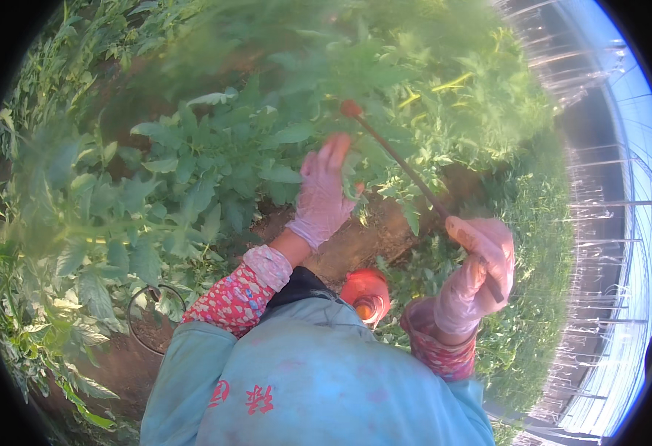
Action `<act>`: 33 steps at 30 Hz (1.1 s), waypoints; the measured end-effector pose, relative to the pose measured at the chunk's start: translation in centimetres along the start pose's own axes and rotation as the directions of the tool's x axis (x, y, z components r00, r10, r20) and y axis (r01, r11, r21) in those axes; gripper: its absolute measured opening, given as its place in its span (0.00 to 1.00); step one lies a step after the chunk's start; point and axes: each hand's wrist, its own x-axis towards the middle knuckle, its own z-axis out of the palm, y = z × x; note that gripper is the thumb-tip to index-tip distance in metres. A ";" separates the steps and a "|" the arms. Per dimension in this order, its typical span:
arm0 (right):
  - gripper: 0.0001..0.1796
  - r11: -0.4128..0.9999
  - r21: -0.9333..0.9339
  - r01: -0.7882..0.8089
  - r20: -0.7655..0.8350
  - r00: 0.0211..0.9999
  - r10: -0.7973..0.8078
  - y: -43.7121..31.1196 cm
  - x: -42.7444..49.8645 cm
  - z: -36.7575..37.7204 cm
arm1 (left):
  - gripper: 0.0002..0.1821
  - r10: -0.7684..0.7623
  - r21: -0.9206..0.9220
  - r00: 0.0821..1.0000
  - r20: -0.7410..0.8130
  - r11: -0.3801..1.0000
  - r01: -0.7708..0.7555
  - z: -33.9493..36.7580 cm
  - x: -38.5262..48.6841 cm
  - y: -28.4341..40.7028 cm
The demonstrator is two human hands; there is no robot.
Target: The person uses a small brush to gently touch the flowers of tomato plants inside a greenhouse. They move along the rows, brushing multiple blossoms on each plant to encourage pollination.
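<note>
My left hand (pixel 326 192), in a thin clear plastic glove, is raised among the leaves of a tomato plant (pixel 231 150). Its fingers point up and the thumb stands apart, with foliage between them; whether they pinch a stem cannot be made out. My right hand (pixel 485 256), gloved the same way, grips a thin brown stick (pixel 407 167). The stick slants up to the left and ends in a red, brush-like tip (pixel 350 108), just above and right of my left fingertips. Below and between the hands is a red container (pixel 366 292) with an orange opening, close to my body.
Dense leafy plants (pixel 103 223) surround me, blurred at the top. Bare soil (pixel 359 242) shows between rows. A dark thin hoop (pixel 156 320) is by my left elbow. Hanging strings (pixel 588 301) and a greenhouse film wall (pixel 641 234) run along the right.
</note>
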 end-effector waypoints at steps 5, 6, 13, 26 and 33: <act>0.23 0.953 0.291 -0.086 -0.260 0.951 0.165 3.5 -1.7 -3.7 | 0.44 0.044 -0.020 0.995 -0.088 0.999 -0.046 -0.4 1.0 -0.3; 0.22 0.934 0.343 -0.100 -0.287 0.936 0.205 4.6 -2.4 -4.6 | 0.43 -0.042 -0.127 0.994 -0.101 0.991 0.029 -0.3 1.0 -0.1; 0.13 0.756 0.653 -0.042 -0.529 0.688 0.496 15.4 -7.2 -10.5 | 0.36 -0.349 -0.361 0.856 -0.382 0.909 0.209 -0.4 -2.2 -4.7; 0.11 0.419 0.899 0.127 -0.427 0.470 0.773 29.7 -11.6 -16.8 | 0.21 -0.552 -0.328 0.588 -0.591 0.830 0.450 6.6 -6.0 2.0; 0.11 0.280 0.935 0.219 -0.351 0.458 0.817 32.6 -13.4 -18.8 | 0.14 -0.424 -0.196 0.836 -0.349 0.905 0.377 12.3 -1.6 5.4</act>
